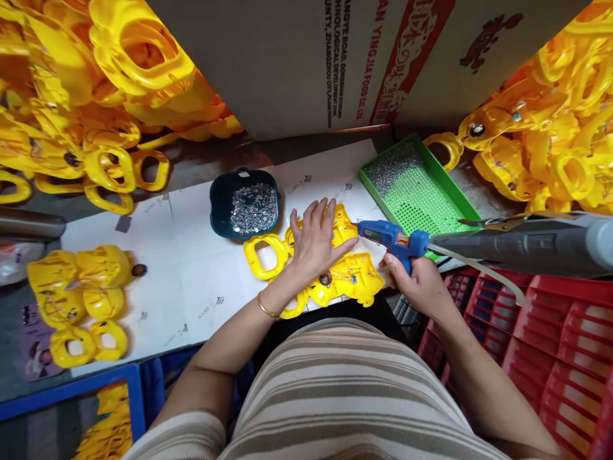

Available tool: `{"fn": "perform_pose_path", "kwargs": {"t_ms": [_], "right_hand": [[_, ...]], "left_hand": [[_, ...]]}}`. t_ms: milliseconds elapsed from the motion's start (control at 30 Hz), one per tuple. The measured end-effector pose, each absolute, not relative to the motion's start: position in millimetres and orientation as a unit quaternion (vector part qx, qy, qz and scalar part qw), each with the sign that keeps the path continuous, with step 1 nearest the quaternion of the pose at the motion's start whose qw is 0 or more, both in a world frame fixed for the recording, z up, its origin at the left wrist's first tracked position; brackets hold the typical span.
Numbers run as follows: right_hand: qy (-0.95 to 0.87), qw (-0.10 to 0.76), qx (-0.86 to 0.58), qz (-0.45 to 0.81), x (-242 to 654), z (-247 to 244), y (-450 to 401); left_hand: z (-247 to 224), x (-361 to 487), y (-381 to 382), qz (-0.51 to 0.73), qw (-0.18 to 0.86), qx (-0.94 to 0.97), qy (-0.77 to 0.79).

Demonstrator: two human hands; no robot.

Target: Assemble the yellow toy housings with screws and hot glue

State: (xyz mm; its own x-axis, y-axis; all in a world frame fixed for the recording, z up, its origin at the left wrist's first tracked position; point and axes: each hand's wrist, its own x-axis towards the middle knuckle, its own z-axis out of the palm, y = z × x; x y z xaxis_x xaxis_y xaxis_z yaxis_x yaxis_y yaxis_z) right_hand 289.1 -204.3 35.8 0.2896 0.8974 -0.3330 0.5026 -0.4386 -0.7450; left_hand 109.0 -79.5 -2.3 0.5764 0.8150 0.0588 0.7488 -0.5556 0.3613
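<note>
My right hand (416, 281) is wrapped round the handle of a blue glue gun (390, 236), with a long pale glue stick (483, 271) trailing out of its back. The gun's nozzle points left, at the edge of a yellow plastic shell half (343, 223). Across that shell lies my left hand (313, 239), fingers spread, covering its middle. Nearer my body rests another yellow shell half (352, 278) with thin wires and a dark round part inside. Beyond my left hand stands a dark green tub (215, 217) of small metal screws.
A green perforated tray (460, 204) holding small metal pieces stands right of the shells. More yellow shells (100, 268) lie at the left. Yellow piles (143, 57) rise at both back corners around a cardboard box (287, 64). Red crates (536, 345) stand at the right.
</note>
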Motion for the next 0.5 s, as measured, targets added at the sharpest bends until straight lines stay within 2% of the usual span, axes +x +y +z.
{"fn": "perform_pose_path", "kwargs": {"t_ms": [100, 167, 500], "right_hand": [[-0.474, 0.192, -0.783, 0.354, 289.1, 39.3, -202.5], [-0.482, 0.177, -0.785, 0.346, 288.9, 41.4, -201.7], [-0.501, 0.221, -0.774, 0.317, 285.9, 45.6, -200.7]], "left_hand": [[-2.1, 109.0, -80.2, 0.113, 0.146, 0.876, 0.447], [-1.9, 109.1, -80.4, 0.116, 0.144, 0.876, 0.445], [1.5, 110.1, -81.2, 0.114, 0.152, 0.876, 0.443]]}}
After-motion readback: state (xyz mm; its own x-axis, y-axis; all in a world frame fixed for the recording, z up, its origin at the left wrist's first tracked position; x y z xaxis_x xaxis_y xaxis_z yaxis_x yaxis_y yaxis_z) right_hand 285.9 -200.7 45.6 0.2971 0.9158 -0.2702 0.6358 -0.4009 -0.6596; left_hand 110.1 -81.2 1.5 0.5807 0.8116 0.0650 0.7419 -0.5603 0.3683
